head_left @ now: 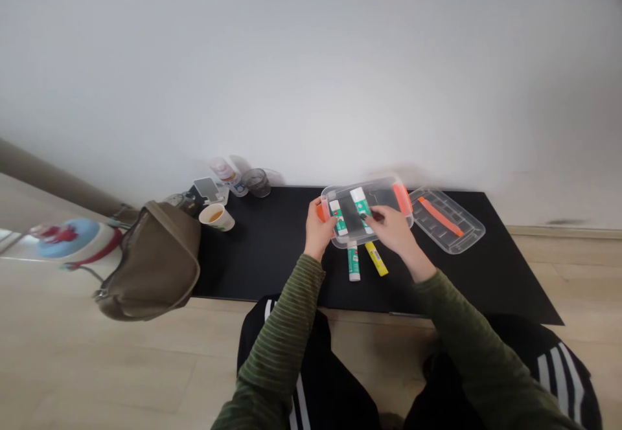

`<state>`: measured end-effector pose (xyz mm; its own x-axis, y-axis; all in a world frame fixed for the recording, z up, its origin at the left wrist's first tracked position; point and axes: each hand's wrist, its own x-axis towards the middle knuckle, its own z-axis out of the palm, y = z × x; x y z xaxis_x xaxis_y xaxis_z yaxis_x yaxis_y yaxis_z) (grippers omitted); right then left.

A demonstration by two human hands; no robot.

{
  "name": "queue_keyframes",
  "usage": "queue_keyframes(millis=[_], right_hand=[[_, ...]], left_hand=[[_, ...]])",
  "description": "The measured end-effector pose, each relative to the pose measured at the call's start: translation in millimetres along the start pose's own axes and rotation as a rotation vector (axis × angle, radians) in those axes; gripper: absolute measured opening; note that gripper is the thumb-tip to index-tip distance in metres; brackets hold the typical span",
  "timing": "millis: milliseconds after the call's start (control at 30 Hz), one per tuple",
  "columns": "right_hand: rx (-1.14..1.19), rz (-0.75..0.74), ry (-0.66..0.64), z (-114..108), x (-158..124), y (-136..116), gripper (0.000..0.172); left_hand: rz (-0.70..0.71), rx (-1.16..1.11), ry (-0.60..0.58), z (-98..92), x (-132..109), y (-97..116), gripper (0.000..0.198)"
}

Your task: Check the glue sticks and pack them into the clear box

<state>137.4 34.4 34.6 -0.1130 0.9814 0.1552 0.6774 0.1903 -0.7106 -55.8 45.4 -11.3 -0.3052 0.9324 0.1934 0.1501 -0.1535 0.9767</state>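
Observation:
A clear plastic box (372, 187) with orange latches is held tilted over the black table. My left hand (318, 229) grips its left end, with the thumb over the rim by a green-and-white glue stick (339, 217) in the box. Inside the box, my right hand (392, 228) has its fingers closed on a second green-and-white glue stick (360, 204). Just below the box, a third green glue stick (354, 263) and a yellow tube (377, 260) lie on the table. The clear lid (449, 230) with an orange handle rests to the right.
On the black table (282, 255) at the left stand a paper cup (216, 217) with orange liquid, a dark glass (256, 182), a white bottle (229, 177) and a small white stand (212, 190). A brown bag (155, 261) sits at the left end. A white wall (340, 80) rises behind.

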Motion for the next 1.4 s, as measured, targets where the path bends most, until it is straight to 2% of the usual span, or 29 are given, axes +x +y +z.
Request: queue_keyframes(millis=[133,233,533,667,767,833,900,1000,1067,1133,1200,1300,1400], right_hand=[[-0.318,0.073,-0.249,30,36,-8,0.029],[-0.445,0.172,-0.354,48,50,-9,0.036],[-0.496,0.226,-0.412,72,61,0,0.033],[-0.494,0.203,-0.410,71,61,0,0.031],[-0.493,0.193,-0.384,61,59,-5,0.029],[-0.474,0.171,-0.324,51,50,-10,0.028],[-0.357,0.077,-0.180,39,28,-16,0.027],[-0.057,-0.084,0.087,29,-27,-19,0.029],[0.032,-0.049,0.170,31,-65,-14,0.029],[0.028,0.014,0.152,40,-94,-5,0.027],[-0.017,0.078,0.082,52,-107,5,0.024],[-0.102,0.147,-0.019,65,-103,15,0.024],[-0.224,0.194,-0.105,73,-89,14,0.027]], left_hand=[[0.001,-0.005,-0.009,1.1,-1,3,0.058],[-0.012,-0.006,-0.023,2.6,-3,7,0.059],[-0.044,0.031,-0.025,4.0,-8,16,0.058],[-0.035,0.037,-0.028,3.4,-9,17,0.058],[-0.030,0.052,-0.029,3.0,-9,17,0.058],[-0.019,0.054,-0.030,2.8,-9,16,0.059],[-0.002,0.049,-0.023,2.7,-8,15,0.058],[-0.003,0.043,-0.024,3.0,-6,13,0.057],[-0.016,0.041,-0.030,3.3,-6,11,0.058],[-0.019,0.038,-0.022,3.7,-6,10,0.058],[-0.014,0.032,-0.012,4.1,-7,10,0.058],[-0.022,0.035,-0.007,4.5,-9,11,0.058],[-0.024,0.032,-0.011,4.6,-11,13,0.058]])
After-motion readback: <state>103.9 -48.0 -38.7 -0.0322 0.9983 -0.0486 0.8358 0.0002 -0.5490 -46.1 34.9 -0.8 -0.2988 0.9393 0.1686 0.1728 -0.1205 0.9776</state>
